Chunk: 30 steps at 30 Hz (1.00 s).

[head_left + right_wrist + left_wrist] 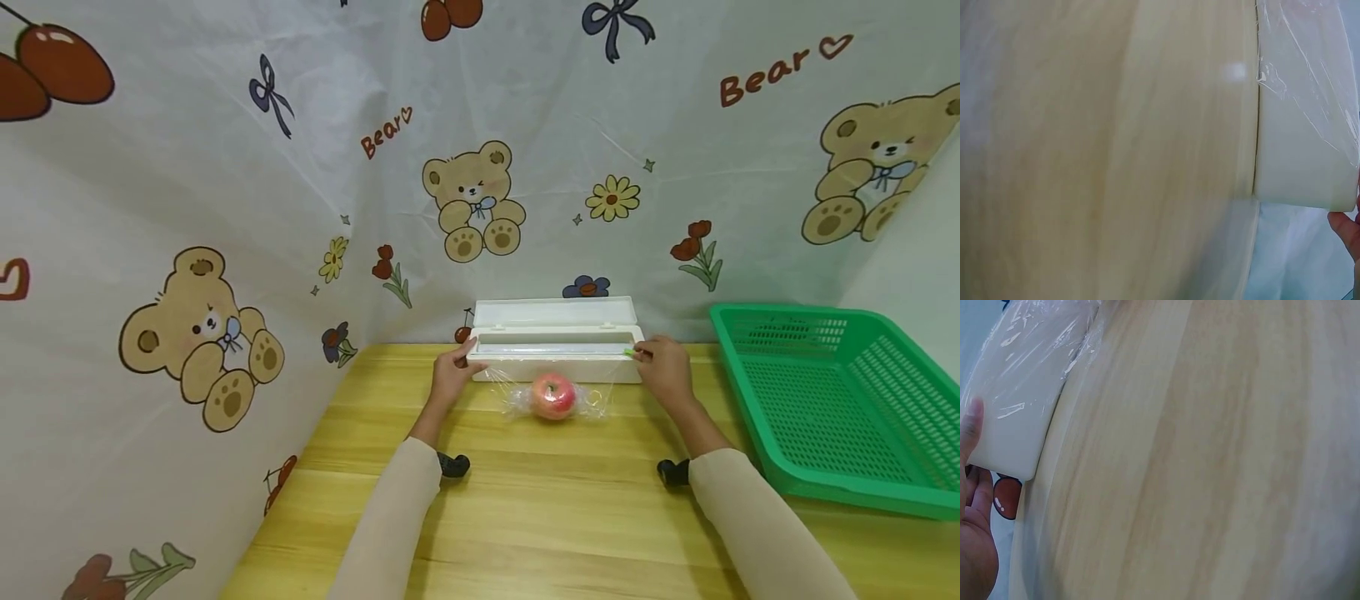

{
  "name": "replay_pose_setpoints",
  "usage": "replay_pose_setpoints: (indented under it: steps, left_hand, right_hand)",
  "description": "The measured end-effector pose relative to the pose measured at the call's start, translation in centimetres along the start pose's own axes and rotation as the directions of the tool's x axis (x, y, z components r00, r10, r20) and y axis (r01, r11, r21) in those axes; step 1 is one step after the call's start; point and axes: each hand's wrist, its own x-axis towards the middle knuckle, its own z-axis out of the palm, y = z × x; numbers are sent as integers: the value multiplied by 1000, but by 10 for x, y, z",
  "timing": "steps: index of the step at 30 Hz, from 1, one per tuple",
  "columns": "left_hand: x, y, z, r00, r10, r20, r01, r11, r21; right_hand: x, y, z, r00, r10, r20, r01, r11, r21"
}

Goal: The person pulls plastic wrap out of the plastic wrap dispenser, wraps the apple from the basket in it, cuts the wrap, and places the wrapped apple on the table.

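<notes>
White cling-film dispenser box (540,365) stood at the back edge of the wood-grain table (540,517), long side facing the person, its hinged lid (555,312) raised towards the patterned cloth (555,108); clear cling film (519,398) hung over the front face, creased and glossy in both wrist views; a red-and-yellow apple (553,396) sat on the table just in front of the box, near its middle, covered by film that bunched out on either side of the fruit. Left hand (450,373) gripped the left end of the box, thumb laid on the front face and the other fingers round the end, grip closed only as far as the box allowed; right hand (664,367) was at the right front corner, thumb and fingers nearly together, pinching a small green slider (628,352) at the box's rim; exact finger contact there was partly hidden. Green perforated basket (738,392) rested to the right of the right arm, apart from the box; beige sleeves (393,517) covered both forearms, a black fitting (453,465) showing beside each cuff.
</notes>
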Motion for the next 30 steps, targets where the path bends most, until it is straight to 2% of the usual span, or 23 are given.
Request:
replay_pose_setpoints:
  steps: [7, 13, 17, 23, 30]
  left_hand:
    - [0, -1, 2, 1000, -7, 3, 7, 1000, -28]
    - [0, -1, 2, 1000, -18, -16, 18, 1000, -23]
    - [1, -2, 1, 1000, -10, -6, 10, 1000, -11]
    - [0, -3, 1, 1000, -9, -4, 9, 1000, -2]
    - [2, -3, 2, 1000, -20, -13, 20, 999, -31]
  right_hand:
    - [-2, 2, -2, 999, 44, 5, -44, 999, 16]
    - [-1, 2, -2, 998, 30, 57, -32, 999, 36]
    - [1, 0, -1, 997, 28, 68, -31, 999, 40]
    - [1, 4, 2, 999, 34, 29, -36, 998, 56]
    - [-2, 15, 4, 987, 148, -55, -140, 981, 133]
